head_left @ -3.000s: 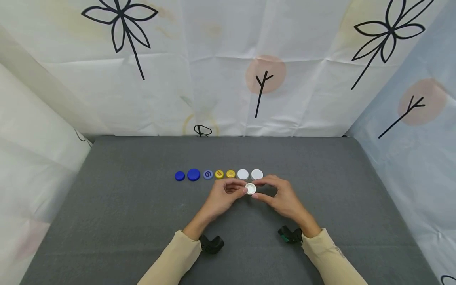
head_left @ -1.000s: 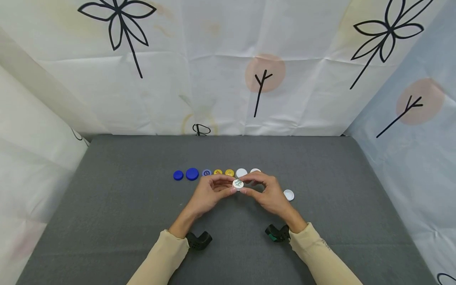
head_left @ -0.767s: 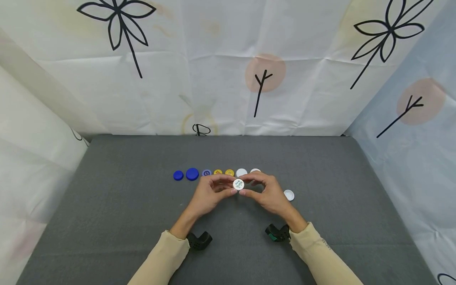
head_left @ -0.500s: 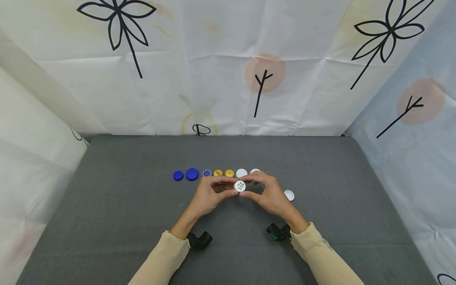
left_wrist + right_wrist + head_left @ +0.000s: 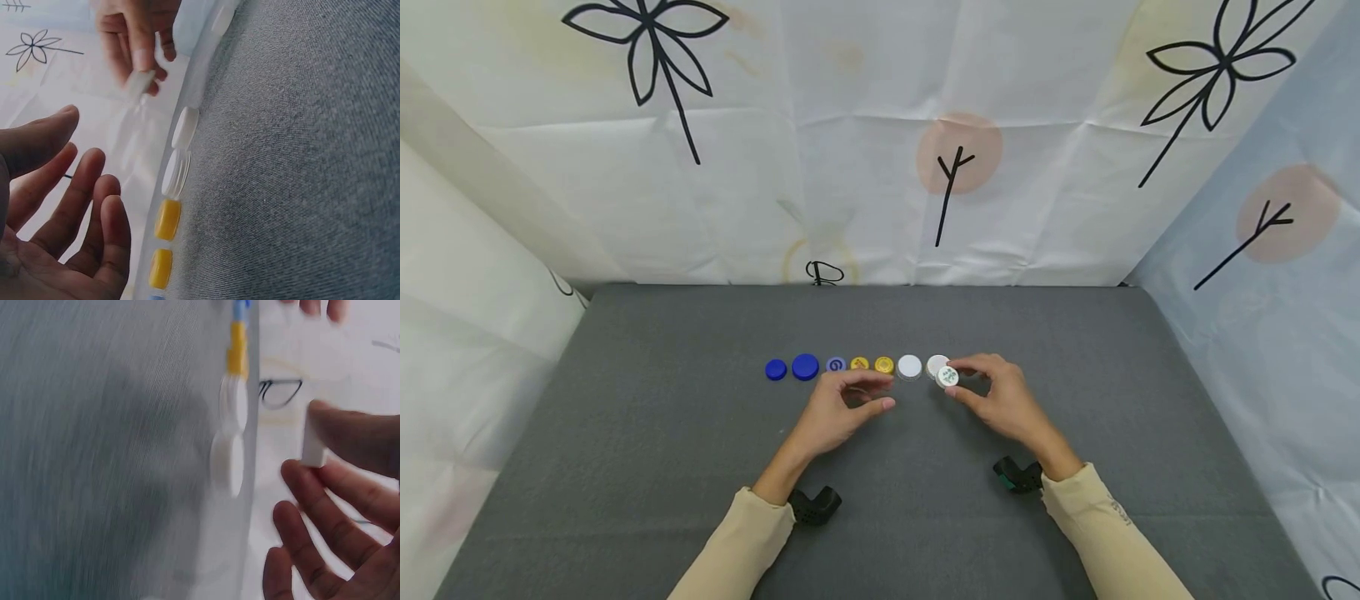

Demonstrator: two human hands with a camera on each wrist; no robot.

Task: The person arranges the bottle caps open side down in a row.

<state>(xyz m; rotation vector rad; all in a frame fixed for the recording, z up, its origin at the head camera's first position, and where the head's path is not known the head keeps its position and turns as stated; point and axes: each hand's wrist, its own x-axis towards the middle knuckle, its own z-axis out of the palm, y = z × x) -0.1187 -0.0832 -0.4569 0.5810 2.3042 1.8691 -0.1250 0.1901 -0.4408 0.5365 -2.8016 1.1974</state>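
Observation:
In the head view my right hand (image 5: pixel 1011 408) pinches a small white bottle cap (image 5: pixel 947 377) with a green print between thumb and fingers. It hovers just in front of the white cap (image 5: pixel 936 364) at the right end of a row. The right wrist view shows the held cap (image 5: pixel 314 440) edge-on, above the table. My left hand (image 5: pixel 835 410) holds nothing, its fingers loosely bent with thumb and fingertips apart. Nearest to it are the yellow caps (image 5: pixel 883 365) and another white cap (image 5: pixel 909 367).
Leftward the row continues with a pale blue cap (image 5: pixel 836 365) and dark blue caps (image 5: pixel 805 367). A separate white cap (image 5: pixel 223 20) lies farther right on the grey table (image 5: pixel 700 467), hidden by the right hand in the head view. Patterned cloth (image 5: pixel 865 167) hangs behind.
Both hands held the white cap half a second ago. My left hand has let go and stayed in place, while the right has carried the cap right and slightly away from me.

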